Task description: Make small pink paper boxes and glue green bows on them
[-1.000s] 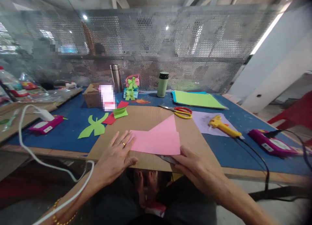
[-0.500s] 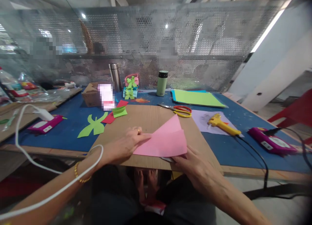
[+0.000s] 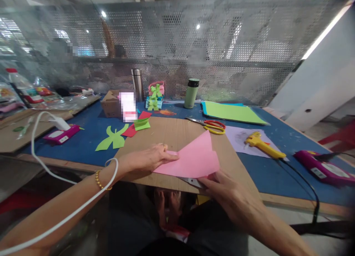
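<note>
A folded sheet of pink paper (image 3: 194, 161) lies over the cardboard, its pointed flap rising toward the back. At the sheet's left end, my left hand (image 3: 155, 157) grips it, thumb and forefinger pressed together along the edge. My right hand (image 3: 222, 184) closes on its lower right corner; some of those fingers are hidden under the paper. Beneath the near edge a flat silvery strip (image 3: 191, 181) with a small hole pokes out beside my right fingertips; whether they grip it too, I cannot tell. The cardboard sheet (image 3: 166, 132) reaches the table's front edge.
Scissors (image 3: 212, 126) lie behind the pink paper. To the right are a yellow glue gun (image 3: 263, 145) on lilac paper and a purple power box (image 3: 321, 167). Green cutouts (image 3: 112, 137) lie left. A white cable (image 3: 91, 200) crosses my left forearm. A green tumbler (image 3: 192, 93) stands behind.
The view has swung a little left, so everything sits further right. More of the silvery strip shows below the pink paper. Both hands keep their hold.
</note>
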Demonstrator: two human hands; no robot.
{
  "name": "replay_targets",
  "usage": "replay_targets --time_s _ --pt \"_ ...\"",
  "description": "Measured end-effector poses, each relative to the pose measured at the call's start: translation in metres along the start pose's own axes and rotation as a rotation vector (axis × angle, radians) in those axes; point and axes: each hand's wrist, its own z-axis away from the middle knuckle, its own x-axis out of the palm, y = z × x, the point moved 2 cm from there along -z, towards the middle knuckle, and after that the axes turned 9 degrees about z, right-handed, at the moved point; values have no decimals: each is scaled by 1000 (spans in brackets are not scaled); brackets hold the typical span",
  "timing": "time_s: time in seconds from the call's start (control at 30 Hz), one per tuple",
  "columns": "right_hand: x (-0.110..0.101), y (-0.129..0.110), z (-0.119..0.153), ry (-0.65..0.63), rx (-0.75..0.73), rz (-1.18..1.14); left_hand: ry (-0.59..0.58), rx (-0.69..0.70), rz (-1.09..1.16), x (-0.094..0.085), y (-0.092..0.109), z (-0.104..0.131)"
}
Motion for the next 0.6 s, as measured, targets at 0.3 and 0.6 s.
replay_targets --time_s 0.3,0.6 --pt "7 -12 -17 -62 -10 21 -47 47 42 4 -11 -5" --pt "6 -19 -23 10 -20 -8 -69 78 51 3 -15 -8"
